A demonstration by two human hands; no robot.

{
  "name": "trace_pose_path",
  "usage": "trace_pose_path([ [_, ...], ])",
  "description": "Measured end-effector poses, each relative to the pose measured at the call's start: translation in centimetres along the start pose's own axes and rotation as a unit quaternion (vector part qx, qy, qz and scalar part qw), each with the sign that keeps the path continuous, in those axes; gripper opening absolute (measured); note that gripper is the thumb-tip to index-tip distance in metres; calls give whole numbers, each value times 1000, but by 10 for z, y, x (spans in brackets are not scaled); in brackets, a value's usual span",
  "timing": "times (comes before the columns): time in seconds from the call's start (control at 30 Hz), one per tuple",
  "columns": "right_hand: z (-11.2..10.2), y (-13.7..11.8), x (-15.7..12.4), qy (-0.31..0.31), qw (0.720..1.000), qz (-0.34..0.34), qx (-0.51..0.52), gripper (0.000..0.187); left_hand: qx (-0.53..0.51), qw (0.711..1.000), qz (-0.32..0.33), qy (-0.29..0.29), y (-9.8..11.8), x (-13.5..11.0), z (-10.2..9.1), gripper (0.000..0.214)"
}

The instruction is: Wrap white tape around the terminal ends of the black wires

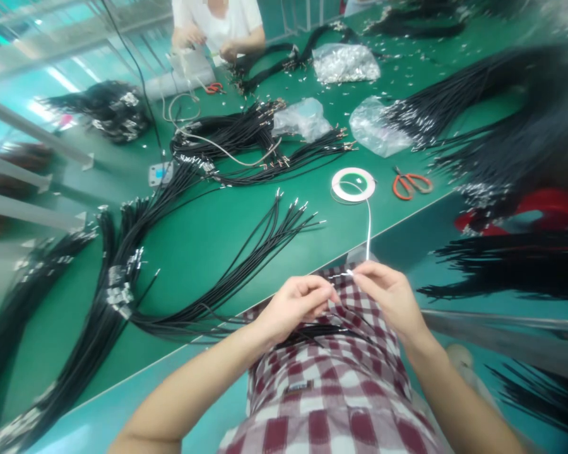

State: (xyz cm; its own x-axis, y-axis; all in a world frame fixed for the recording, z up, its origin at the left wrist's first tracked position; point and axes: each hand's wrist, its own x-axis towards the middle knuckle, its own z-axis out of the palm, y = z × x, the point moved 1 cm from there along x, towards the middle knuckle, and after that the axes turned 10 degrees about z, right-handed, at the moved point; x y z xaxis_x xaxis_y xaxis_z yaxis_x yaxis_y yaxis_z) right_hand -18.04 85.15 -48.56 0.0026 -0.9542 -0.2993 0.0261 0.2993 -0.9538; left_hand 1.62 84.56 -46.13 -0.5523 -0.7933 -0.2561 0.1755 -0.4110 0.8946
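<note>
White tape (368, 230) rises from my right grip (350, 272), pinched narrow between fingertips, and runs far and almost straight across the near edge of the worktop (203, 233) to its roll (353, 185). My right grip is nearer the tape; my left grip (303, 299) sits just beside it, fingers curled, and I cannot tell whether it holds anything. Black wires (246, 277) with metal terminals (303, 207) fan across the worktop, and some trail into my lap over my checked shirt (341, 384). Orange scissors (411, 185) lie right of the roll, near clear plastic bags (303, 120).
</note>
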Motion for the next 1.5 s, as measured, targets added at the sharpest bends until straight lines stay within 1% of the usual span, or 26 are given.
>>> trace_pose_path([
  [0.07,3,0,-1,-32,999,-14,-29,10,-79,995,-12,66,-20,-8,-6,33],
  [0.17,7,0,-1,-75,992,-41,-98,10,-145,981,-4,132,-43,-22,-12,31],
  [0.27,10,-2,-3,-107,976,-52,-182,12,-168,973,14,160,-50,-31,-12,27],
  [0.37,14,-6,-7,-140,951,-87,-261,12,-143,973,50,171,-46,-32,-7,22],
  [0.43,15,-9,-10,-161,933,-116,-300,13,-78,982,68,158,-41,-29,-4,29],
  [0.5,14,-12,-14,-168,921,-132,-327,12,6,990,63,124,-38,-25,-1,34],
  [0.57,11,-15,-17,-160,915,-133,-346,9,65,992,49,101,-36,-22,1,31],
  [0.67,6,-20,-21,-166,913,-112,-356,8,97,990,43,91,-32,-24,0,32],
  [0.77,3,-22,-22,-194,925,-56,-321,9,119,989,48,66,-26,-29,-3,30],
  [0.83,2,-24,-21,-225,934,-27,-276,10,124,989,49,60,-22,-31,-7,30],
  [0.9,3,-24,-20,-261,941,-21,-213,11,102,992,34,60,-21,-31,-12,30],
  [0.97,8,-22,-20,-280,948,-42,-147,10,60,997,13,56,-24,-29,-15,31],
  [1.1,26,-15,-19,-266,958,-97,-51,12,-18,998,-1,65,-34,-20,-13,32],
  [1.2,37,-9,-18,-235,963,-131,-19,17,-22,994,22,108,-39,-17,-10,32],
  [1.27,41,-7,-18,-192,967,-166,-30,17,-21,985,65,161,-38,-20,-10,28],
  [1.33,41,-5,-17,-148,965,-207,-59,18,-29,970,117,211,-35,-25,-9,38],
  [1.37,41,-4,-16,-129,963,-224,-75,18,-29,964,138,224,-33,-28,-8,41],
  [1.4,41,-3,-16,-115,960,-238,-89,18,-20,961,154,229,-31,-30,-7,39],
  [1.5,43,2,-13,-90,955,-257,-113,19,48,954,182,234,-27,-34,-2,18],
])
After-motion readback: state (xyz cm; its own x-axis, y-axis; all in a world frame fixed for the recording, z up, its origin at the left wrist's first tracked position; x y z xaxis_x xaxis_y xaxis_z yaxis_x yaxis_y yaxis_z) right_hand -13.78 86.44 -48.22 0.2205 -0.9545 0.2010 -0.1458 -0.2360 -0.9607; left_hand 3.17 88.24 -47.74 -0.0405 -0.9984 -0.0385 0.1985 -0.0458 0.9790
